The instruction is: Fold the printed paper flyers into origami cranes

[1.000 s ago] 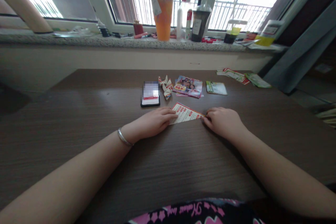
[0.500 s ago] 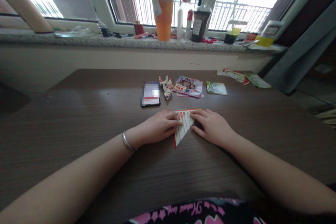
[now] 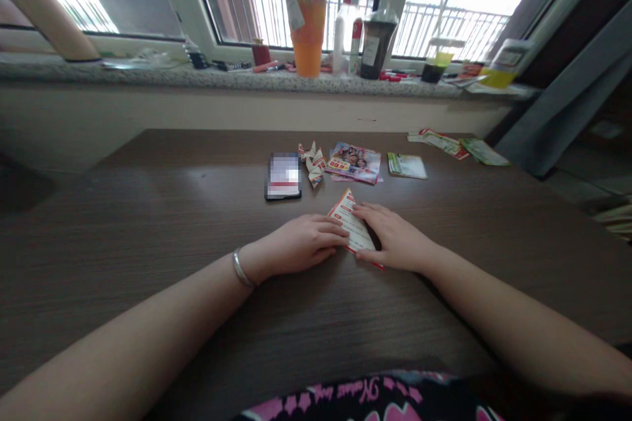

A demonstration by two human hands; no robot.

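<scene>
A folded triangle of printed paper (image 3: 356, 229), cream with red edging and red print, lies on the table in front of me. One of its corners points toward the window. My left hand (image 3: 313, 240) rests with fingers stretched out, their tips over the paper's lower left part. On the opposite side, my right hand (image 3: 395, 237) lies with fingertips on the paper and its thumb spread apart near the bottom edge. The fingers cover portions of the paper on both sides.
Beyond my hands lie a phone (image 3: 283, 176) with a blurred screen, a folded paper piece (image 3: 314, 164), colourful flyers (image 3: 356, 162) and a small stack of cards (image 3: 407, 166). More paper strips (image 3: 442, 143) sit far right. Cups and bottles line the windowsill (image 3: 237, 81).
The folded paper has been turned on the table, so a corner now points away from me. Both hands have shifted slightly with it, and the right thumb has moved lower.
</scene>
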